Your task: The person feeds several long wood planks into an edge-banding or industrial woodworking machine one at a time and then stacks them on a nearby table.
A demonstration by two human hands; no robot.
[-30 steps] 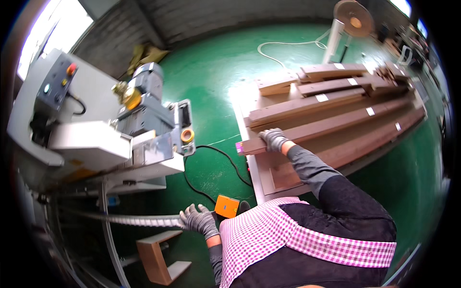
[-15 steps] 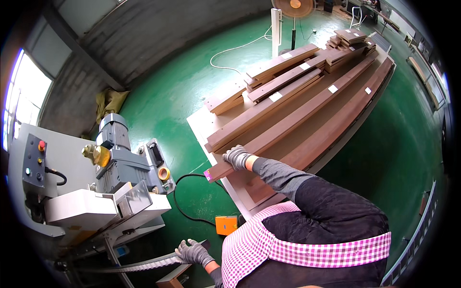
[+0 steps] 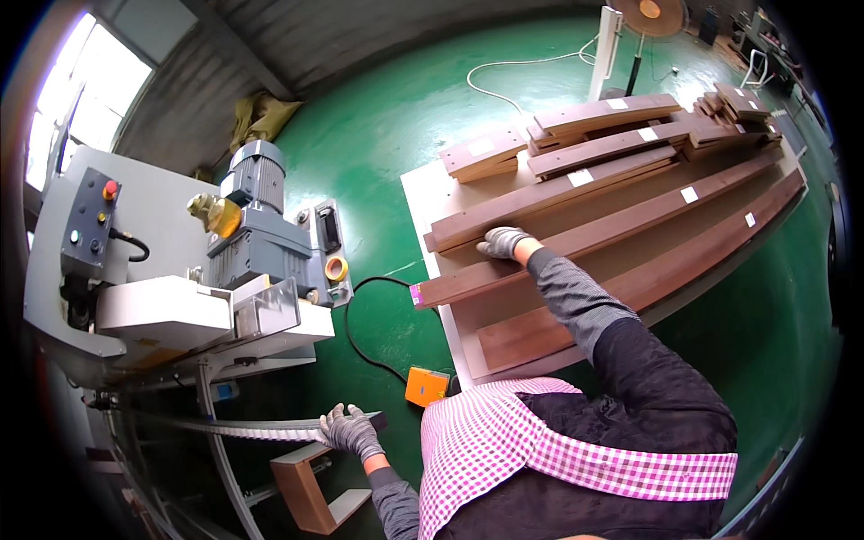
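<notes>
Long brown wooden boards lie side by side on a pale sheet-topped stack. My right hand [image 3: 504, 242], in a grey striped glove, is on a long wooden board [image 3: 612, 223], fingers curled over its far edge. A pink label [image 3: 416, 295] marks that board's near end, which juts past the stack's left edge. My left hand [image 3: 351, 432], also gloved, is at the right end of a curved roller track [image 3: 261, 430]. Its fingers are apart, and nothing shows in them. Another brown board [image 3: 648, 274] lies nearer to me, and a thicker one [image 3: 540, 205] lies beyond.
At left stands a grey machine with a motor [image 3: 256, 175], a control box [image 3: 93, 223] and a clear guard [image 3: 270, 310]. An orange box [image 3: 426, 387] and black cable [image 3: 351, 333] are on the green floor. A fan [image 3: 648, 13] stands beyond the boards.
My view has turned left, shifting the scene rightward. My right hand is farther from the labelled board end than before. My left hand stays by the roller track's end.
</notes>
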